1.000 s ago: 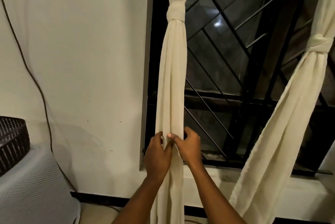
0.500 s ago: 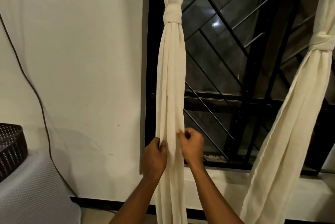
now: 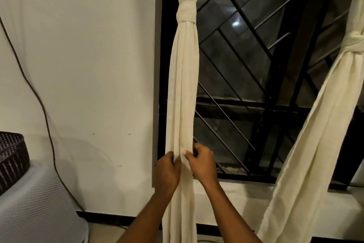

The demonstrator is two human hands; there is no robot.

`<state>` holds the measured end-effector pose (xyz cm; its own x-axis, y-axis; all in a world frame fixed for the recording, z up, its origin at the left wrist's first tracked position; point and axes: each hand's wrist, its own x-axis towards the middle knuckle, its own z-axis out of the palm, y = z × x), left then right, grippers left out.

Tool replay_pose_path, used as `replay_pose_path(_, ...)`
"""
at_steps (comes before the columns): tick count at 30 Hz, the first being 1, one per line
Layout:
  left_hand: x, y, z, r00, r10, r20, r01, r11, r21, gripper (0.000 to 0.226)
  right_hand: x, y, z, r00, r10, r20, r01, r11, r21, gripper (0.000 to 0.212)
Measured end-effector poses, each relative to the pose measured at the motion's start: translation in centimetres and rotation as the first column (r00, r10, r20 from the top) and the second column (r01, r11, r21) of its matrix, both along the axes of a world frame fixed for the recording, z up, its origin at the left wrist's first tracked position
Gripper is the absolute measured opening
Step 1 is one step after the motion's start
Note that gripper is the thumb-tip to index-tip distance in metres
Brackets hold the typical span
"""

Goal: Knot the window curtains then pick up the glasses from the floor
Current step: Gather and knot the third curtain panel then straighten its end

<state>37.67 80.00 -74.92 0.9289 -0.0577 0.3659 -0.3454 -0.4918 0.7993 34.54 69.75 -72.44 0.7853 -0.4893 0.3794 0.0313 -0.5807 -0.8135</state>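
A cream left curtain [image 3: 183, 85] hangs straight down the window's left edge, with a knot [image 3: 186, 12] high up. My left hand [image 3: 167, 174] and my right hand [image 3: 201, 164] both pinch its folds at about sill height, thumbs nearly touching. A second cream curtain [image 3: 315, 134] hangs at the right, slanting down to the left, with its own knot [image 3: 353, 43]. No glasses are in view.
A dark window [image 3: 246, 65] with black diagonal bars fills the middle. A white sill [image 3: 246, 193] runs below it. At the left, a dark woven basket [image 3: 11, 160] sits on a white mesh-covered object [image 3: 39, 209]. A thin cable [image 3: 39, 101] trails down the wall.
The view has shifted slightly and the knots sit lower in frame. My hands, apart half a second ago, have closed together on the left curtain's folds.
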Motion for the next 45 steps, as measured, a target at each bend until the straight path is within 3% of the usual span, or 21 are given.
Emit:
replay_pose_path(1,0.4,0.6,-0.1,0.999,0.037,0.013,-0.037,0.999,0.003,0.015,-0.1,-0.7,0.2,0.995,-0.098,0.006,0.098,0.995,-0.001,0.012)
replay_pose_path(4,2.4,3.6,0.1,0.959,0.285,0.009,-0.283,0.955,-0.093,0.011,-1.0,-3.6,1.0,0.884,-0.456,0.098,0.444,0.887,0.127,0.021)
replay_pose_path(6,3.4,5.2,0.6,0.929,0.369,0.000,-0.365,0.918,-0.158,0.016,-1.6,-4.3,1.3,0.828,-0.541,0.149,0.513,0.837,0.189,0.023)
replay_pose_path(9,2.4,5.3,0.6,0.943,0.326,0.070,-0.311,0.936,-0.164,0.013,-1.7,-2.9,1.0,0.872,-0.465,0.154,0.442,0.882,0.161,0.025)
replay_pose_path(14,-2.7,1.7,-2.2,0.985,0.082,0.150,-0.080,0.997,-0.024,0.018,-1.0,1.1,-0.5,0.987,-0.096,0.130,0.079,0.988,0.133,0.013)
replay_pose_path(16,-3.8,0.8,-2.8,0.986,-0.045,0.162,0.045,0.999,0.002,0.022,-1.3,2.4,-0.9,0.984,0.075,0.161,-0.102,0.981,0.167,0.013)
replay_pose_path(18,-4.1,0.4,-3.0,0.976,-0.147,0.159,0.146,0.989,0.022,0.025,-1.5,2.8,-1.2,0.974,0.152,0.166,-0.183,0.965,0.188,0.015)
replay_pose_path(21,-3.8,0.5,-3.3,0.950,-0.214,0.229,0.203,0.977,0.072,0.026,-1.4,1.9,-1.6,0.985,0.094,0.146,-0.116,0.982,0.151,0.017)
replay_pose_path(24,-3.5,0.7,-3.4,0.920,0.019,0.391,-0.012,1.000,-0.019,0.046,-1.2,0.9,-1.8,0.992,0.030,0.120,-0.044,0.992,0.121,0.019)
replay_pose_path(26,-3.1,0.8,-2.8,0.930,0.172,0.326,-0.130,0.981,-0.147,0.062,-1.3,0.5,-1.8,0.993,0.034,0.115,-0.048,0.992,0.117,0.023)
replay_pose_path(29,-1.6,0.8,-2.6,0.991,0.102,0.088,-0.082,0.976,-0.202,0.076,-1.2,0.2,-2.1,0.991,0.073,0.110,-0.087,0.988,0.128,0.025)
replay_pose_path(31,-0.6,1.0,-2.7,0.999,-0.022,-0.038,0.013,0.973,-0.230,0.065,-1.0,0.0,-2.4,0.991,0.101,0.083,-0.112,0.982,0.151,0.025)
replay_pose_path(33,0.1,1.8,-2.8,0.999,-0.021,-0.042,0.016,0.991,-0.132,0.037,-0.7,-0.6,-2.3,0.995,0.083,0.055,-0.091,0.983,0.157,0.020)
replay_pose_path(35,1.2,3.5,-2.3,0.980,0.198,0.020,-0.196,0.978,-0.075,0.016,-0.7,-1.8,-1.8,0.993,-0.097,0.068,0.088,0.988,0.126,0.004)
replay_pose_path(36,1.9,4.6,-1.8,0.946,0.323,0.028,-0.319,0.943,-0.095,0.011,-0.8,-2.6,-1.5,0.964,-0.250,0.090,0.239,0.964,0.112,0.007)
replay_pose_path(38,3.3,6.5,-1.3,0.893,0.449,0.019,-0.442,0.885,-0.143,0.017,-1.2,-4.0,-1.0,0.877,-0.458,0.143,0.445,0.888,0.119,0.007)
replay_pose_path(41,3.2,7.0,-1.5,0.911,0.388,0.140,-0.360,0.914,-0.189,0.023,-1.3,-3.9,-1.4,0.862,-0.479,0.165,0.466,0.877,0.117,0.007)
replay_pose_path(45,-0.1,4.3,-3.4,0.923,0.102,0.372,-0.048,0.988,-0.149,0.050,-1.3,-0.5,-2.8,0.932,-0.310,0.187,0.308,0.950,0.040,0.007)
